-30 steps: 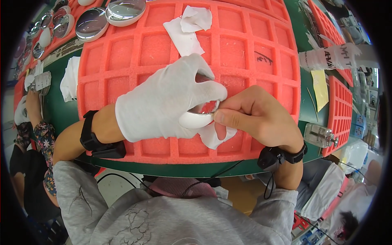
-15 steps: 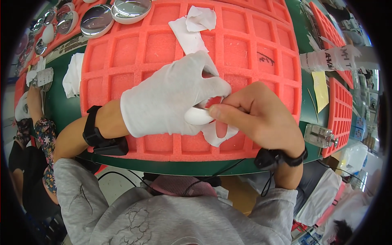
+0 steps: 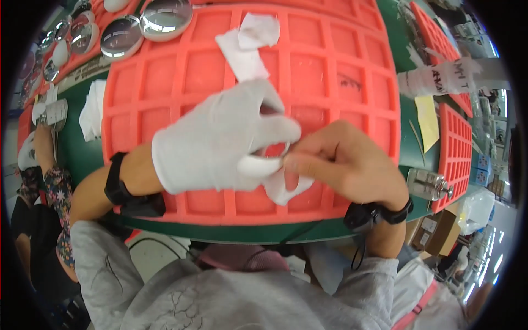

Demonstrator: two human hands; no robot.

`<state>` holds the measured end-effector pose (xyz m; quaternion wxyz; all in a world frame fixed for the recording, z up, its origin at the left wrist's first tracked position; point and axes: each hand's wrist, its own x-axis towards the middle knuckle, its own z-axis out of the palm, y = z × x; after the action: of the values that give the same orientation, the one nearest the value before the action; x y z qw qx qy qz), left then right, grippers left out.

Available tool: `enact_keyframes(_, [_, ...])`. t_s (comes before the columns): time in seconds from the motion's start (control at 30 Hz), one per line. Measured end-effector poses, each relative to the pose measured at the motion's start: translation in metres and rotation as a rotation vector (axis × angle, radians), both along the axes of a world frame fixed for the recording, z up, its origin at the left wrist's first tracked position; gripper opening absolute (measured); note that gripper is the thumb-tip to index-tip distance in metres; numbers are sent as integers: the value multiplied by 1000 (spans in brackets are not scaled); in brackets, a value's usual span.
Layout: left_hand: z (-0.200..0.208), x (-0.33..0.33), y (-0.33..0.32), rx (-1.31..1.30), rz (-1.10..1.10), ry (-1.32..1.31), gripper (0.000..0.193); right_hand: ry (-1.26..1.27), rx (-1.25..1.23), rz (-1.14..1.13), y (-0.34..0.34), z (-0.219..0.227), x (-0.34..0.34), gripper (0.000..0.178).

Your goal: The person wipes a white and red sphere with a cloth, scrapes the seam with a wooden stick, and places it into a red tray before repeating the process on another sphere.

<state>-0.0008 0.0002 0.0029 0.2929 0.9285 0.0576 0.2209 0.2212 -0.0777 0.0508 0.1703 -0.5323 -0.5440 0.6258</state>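
Observation:
My left hand (image 3: 220, 137), in a white glove, is closed around a small piece with a smooth white rounded side (image 3: 257, 166), seen nearly edge-on; it looks like a lens. My bare right hand (image 3: 352, 165) meets it from the right, thumb and forefinger pinched at the piece's edge. A thin white wipe (image 3: 279, 191) hangs below the pinching fingers, partly hidden by them. Both hands are above a red foam tray (image 3: 311, 71) divided into square pockets.
Folded white wipes (image 3: 242, 55) lie on the tray's far part. Large glass lenses (image 3: 166, 19) rest at the far left. A glass bottle (image 3: 428, 184) and yellow paper (image 3: 427, 124) are at right. Another person's hand (image 3: 27, 151) works at the left edge.
The view has shifted slightly, so the tray sits lower and farther left. Both hands keep their hold, and the white piece appears tilted a little differently.

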Motion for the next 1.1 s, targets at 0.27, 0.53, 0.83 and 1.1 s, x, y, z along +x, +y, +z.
enact_keyframes(0.27, [6,1,8,-84,65,127,42,-91,-52,121,10,10,-7,24])
enact_keyframes(0.53, [1,0,7,-133,63,107,40,17,-47,34,1,-2,0,25])
enact_keyframes(0.83, [0,2,9,-75,47,53,40,22,-79,9,-2,-5,-4,27])
enact_keyframes(1.1, [1,2,12,-108,43,66,36,-59,38,-58,-1,18,-23,26])
